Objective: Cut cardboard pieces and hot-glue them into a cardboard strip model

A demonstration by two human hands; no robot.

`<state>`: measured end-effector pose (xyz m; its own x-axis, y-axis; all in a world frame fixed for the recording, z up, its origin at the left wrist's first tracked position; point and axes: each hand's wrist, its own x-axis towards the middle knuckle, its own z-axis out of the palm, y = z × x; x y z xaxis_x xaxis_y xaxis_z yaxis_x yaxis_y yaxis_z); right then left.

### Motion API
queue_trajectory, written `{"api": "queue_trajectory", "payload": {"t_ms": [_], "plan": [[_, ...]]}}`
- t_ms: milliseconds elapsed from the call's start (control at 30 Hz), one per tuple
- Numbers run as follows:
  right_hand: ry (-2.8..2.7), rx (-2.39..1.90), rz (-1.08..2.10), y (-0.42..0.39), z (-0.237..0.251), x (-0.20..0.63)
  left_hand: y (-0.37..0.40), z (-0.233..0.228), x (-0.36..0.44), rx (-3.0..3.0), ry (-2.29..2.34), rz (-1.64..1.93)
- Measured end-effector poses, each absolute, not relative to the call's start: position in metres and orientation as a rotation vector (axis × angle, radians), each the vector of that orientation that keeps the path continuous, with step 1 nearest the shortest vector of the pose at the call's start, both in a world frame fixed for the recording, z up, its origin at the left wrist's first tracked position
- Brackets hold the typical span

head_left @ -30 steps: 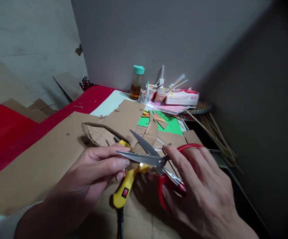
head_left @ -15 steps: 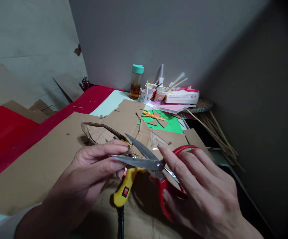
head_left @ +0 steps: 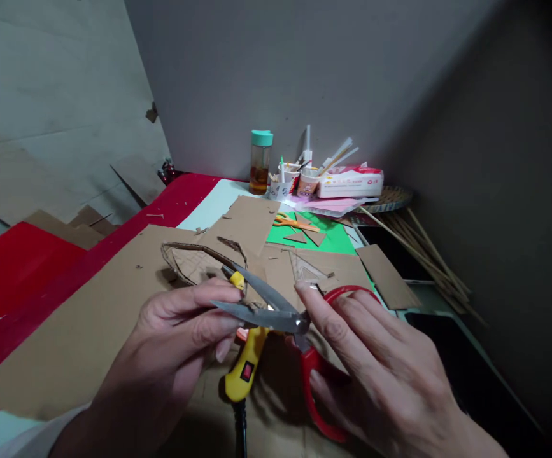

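Right hand: The right hand (head_left: 385, 375) grips the red handles of a pair of scissors (head_left: 280, 318), its fingers (head_left: 323, 318) threaded through the loops and the forefinger laid along the top near the pivot.
Scissors: Held just above the table at the middle of the view, steel blades parted in a narrow V and pointing left.
Left hand: The left hand (head_left: 180, 331) meets the blade tips, thumb and fingers pinching close around the lower blade; whether a small scrap sits between them cannot be told.
Glue gun: A yellow glue gun (head_left: 247, 362) with a red switch lies on the cardboard directly under the blades, its black cord running toward the viewer.
Cardboard: A large brown cardboard sheet (head_left: 79, 318) covers the red table (head_left: 27, 267); a curved, boat-like cardboard shape (head_left: 194, 261) lies just beyond the left hand.
Background: A green paper sheet (head_left: 337, 238) with small orange scissors (head_left: 292, 222), a teal-capped bottle (head_left: 260, 162), cups of sticks (head_left: 299, 178), a tissue pack (head_left: 349, 181) and a bundle of bamboo skewers (head_left: 423, 254) line the far wall.
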<state>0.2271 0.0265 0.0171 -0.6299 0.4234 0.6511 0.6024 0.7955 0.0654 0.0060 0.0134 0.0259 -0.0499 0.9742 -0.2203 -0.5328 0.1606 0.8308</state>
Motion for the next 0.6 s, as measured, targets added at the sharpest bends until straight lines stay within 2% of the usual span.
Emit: {"api": "queue_trajectory", "payload": {"t_ms": [600], "plan": [[-2.265, -0.738, -0.488, 0.028, 0.005, 0.229, 0.012, 0.026, 0.012, 0.662, 0.994, 1.312]]}}
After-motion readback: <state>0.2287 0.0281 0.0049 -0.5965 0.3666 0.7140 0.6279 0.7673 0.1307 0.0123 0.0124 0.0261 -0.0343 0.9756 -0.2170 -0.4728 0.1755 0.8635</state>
